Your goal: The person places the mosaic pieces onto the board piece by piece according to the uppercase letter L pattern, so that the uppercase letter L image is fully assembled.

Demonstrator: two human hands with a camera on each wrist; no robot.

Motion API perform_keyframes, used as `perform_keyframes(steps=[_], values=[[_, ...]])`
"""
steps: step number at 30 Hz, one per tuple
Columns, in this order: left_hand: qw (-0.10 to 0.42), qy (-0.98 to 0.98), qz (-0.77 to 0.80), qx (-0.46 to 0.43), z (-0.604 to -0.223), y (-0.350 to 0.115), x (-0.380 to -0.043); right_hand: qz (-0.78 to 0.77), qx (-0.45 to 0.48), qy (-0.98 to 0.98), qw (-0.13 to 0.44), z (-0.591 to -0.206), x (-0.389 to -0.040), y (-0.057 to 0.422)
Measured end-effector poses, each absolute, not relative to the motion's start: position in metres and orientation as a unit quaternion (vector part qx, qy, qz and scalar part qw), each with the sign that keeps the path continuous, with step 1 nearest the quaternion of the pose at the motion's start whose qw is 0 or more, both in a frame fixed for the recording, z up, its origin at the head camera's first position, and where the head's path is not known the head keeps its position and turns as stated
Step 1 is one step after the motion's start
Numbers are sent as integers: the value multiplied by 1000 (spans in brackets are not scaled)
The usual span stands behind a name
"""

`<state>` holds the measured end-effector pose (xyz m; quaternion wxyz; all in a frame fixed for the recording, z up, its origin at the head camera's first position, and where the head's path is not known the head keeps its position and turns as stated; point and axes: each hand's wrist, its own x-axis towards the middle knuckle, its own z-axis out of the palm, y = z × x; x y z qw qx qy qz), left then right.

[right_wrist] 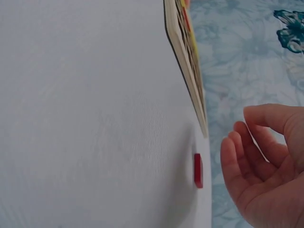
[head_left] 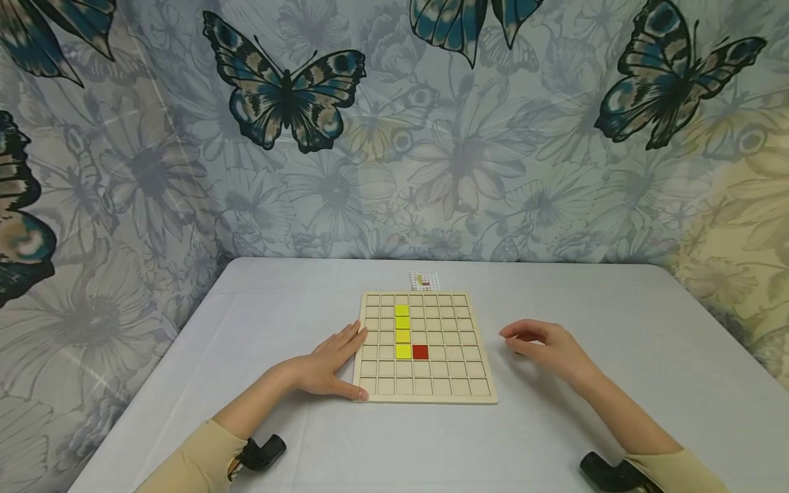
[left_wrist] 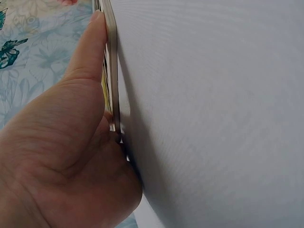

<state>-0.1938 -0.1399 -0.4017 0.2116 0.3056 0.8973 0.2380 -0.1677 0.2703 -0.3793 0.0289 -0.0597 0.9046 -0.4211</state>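
Note:
A square wooden grid board (head_left: 456, 382) lies on the table. Several yellow tiles (head_left: 403, 329) form a column in it, and one red tile (head_left: 420, 352) sits right of the lowest yellow one. My left hand (head_left: 329, 359) rests along the board's left edge, fingers straight, thumb (left_wrist: 90, 47) at the near corner. To the right of the board, my right hand (head_left: 551, 349) hovers over the table with loosely bent fingers and nothing between them. A loose red tile (right_wrist: 198, 171) lies on the cloth by that hand; the hand hides it in the head view.
A small card (head_left: 424, 281) printed with a grid and coloured squares lies just beyond the board's far edge. White cloth (head_left: 296, 294) covers the table. Behind it hangs a butterfly-patterned backdrop (head_left: 382, 192). Both wrists carry black devices (head_left: 261, 453).

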Motion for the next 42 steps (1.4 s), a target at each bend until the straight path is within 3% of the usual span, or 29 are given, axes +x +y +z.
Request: perform_keyframes(steps=[42], values=[[208,901,229,304,-403,-140,-195,-314,-70,947,18,-397,-180,298]])
